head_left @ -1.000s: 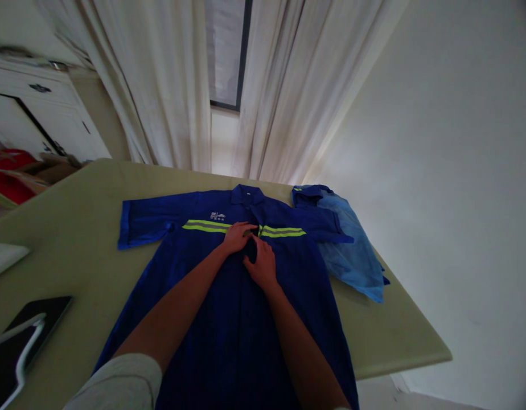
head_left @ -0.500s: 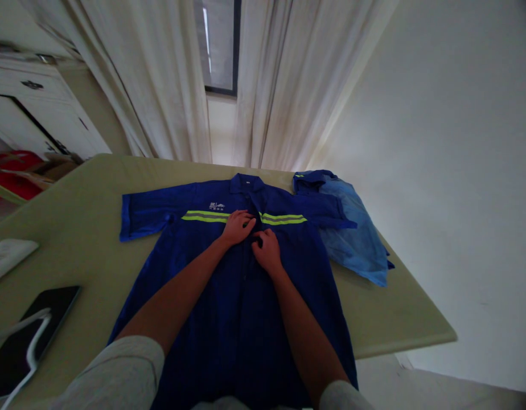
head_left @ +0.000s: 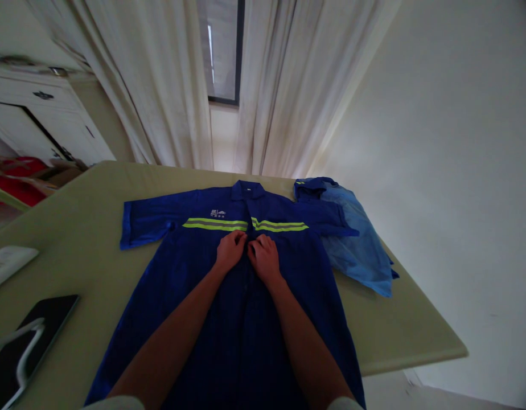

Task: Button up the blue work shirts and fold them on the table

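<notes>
A dark blue work shirt (head_left: 194, 256) with yellow-green reflective bands lies spread face up, collar at the far end. My left hand (head_left: 231, 250) pinches the front placket just below the chest band. Close beside it, my right hand (head_left: 263, 257) has its fingers curled on the other side of the same placket. Both hands are closed on the cloth, their fingertips almost meeting. Any button between them is hidden by the fingers. Above the hands the front edges part slightly up to the collar.
Light blue and dark blue clothing (head_left: 352, 239) lies under the shirt's right-hand sleeve. On the left of the table (head_left: 92, 279) are a dark tablet-like slab (head_left: 45, 324) with a white cable (head_left: 26, 353) over it and a white box-like object (head_left: 9, 263). A wall (head_left: 459, 188) borders the right side.
Both hands have shifted slightly down the placket, and the left hand has moved off the reflective band. The fingertips are now closer together. The view has tilted up a little.
</notes>
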Motion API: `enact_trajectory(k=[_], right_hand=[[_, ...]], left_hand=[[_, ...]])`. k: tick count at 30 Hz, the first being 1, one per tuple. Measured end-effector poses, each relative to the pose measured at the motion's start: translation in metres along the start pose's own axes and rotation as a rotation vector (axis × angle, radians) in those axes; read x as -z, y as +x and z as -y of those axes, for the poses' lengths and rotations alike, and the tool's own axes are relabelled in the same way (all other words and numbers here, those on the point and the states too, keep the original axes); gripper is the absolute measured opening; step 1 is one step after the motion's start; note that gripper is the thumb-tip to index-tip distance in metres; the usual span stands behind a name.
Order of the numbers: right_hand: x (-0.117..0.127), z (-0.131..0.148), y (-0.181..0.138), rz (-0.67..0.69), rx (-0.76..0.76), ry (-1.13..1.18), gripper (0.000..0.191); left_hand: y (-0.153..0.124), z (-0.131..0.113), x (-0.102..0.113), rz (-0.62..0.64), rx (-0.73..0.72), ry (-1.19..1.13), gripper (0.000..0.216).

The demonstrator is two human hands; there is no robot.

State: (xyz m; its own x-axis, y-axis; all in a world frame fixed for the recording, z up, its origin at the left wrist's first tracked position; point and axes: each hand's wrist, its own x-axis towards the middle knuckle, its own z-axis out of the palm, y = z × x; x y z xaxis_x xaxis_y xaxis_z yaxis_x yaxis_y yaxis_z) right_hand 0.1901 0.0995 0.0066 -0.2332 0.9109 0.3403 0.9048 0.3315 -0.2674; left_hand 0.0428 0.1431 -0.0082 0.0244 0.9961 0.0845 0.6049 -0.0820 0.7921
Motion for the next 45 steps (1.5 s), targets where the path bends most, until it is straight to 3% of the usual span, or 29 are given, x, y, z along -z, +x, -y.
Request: enact_trajectory(k=[5, 11, 16, 20, 25, 30, 33, 38, 39, 42, 45], right_hand=[[-0.007, -0.003, 0.000, -0.028, 0.064, -0.005, 0.021], [-0.013, -0.011, -0.003, -0.095, -0.046, 0.186, 0.013], [-0.019, -0.024, 0.001, -0.139, -0.168, 0.336, 0.010], [-0.017, -0.030, 0.016, -0.111, -0.222, 0.395, 0.012], [-0.005, -0.004, 0.001, -0.099, -0.173, 0.321, 0.039], [-0.002, 0.036, -0.046, -0.021, -0.057, 0.354, 0.031], [-0.001, 0.040, -0.051, 0.072, 0.015, 0.357, 0.017], [0.003, 0.023, -0.041, 0.103, -0.076, 0.347, 0.009], [0.003, 0.021, -0.041, 0.109, -0.080, 0.351, 0.005], [0.002, 0.018, -0.043, 0.156, -0.059, 0.349, 0.023], [0.000, 0.019, -0.044, 0.194, -0.026, 0.329, 0.020]], left_hand=[[0.002, -0.004, 0.001, -0.022, 0.059, -0.084, 0.019], [0.004, 0.002, 0.001, 0.025, -0.061, -0.149, 0.024], [0.007, 0.010, -0.001, 0.077, -0.337, 0.065, 0.028], [0.017, 0.010, -0.004, 0.089, -0.370, 0.255, 0.029], [0.045, 0.012, 0.002, 0.106, -0.369, 0.326, 0.029], [0.054, 0.011, 0.011, 0.067, -0.458, 0.247, 0.031], [0.044, 0.007, 0.016, 0.099, -0.419, 0.114, 0.035], [0.002, 0.012, 0.028, 0.154, -0.175, -0.126, 0.040], [-0.009, 0.015, 0.030, 0.159, -0.153, -0.120, 0.042], [-0.037, 0.022, 0.034, 0.161, -0.146, -0.032, 0.040], [-0.047, 0.021, 0.036, 0.216, -0.170, 0.047, 0.031]])
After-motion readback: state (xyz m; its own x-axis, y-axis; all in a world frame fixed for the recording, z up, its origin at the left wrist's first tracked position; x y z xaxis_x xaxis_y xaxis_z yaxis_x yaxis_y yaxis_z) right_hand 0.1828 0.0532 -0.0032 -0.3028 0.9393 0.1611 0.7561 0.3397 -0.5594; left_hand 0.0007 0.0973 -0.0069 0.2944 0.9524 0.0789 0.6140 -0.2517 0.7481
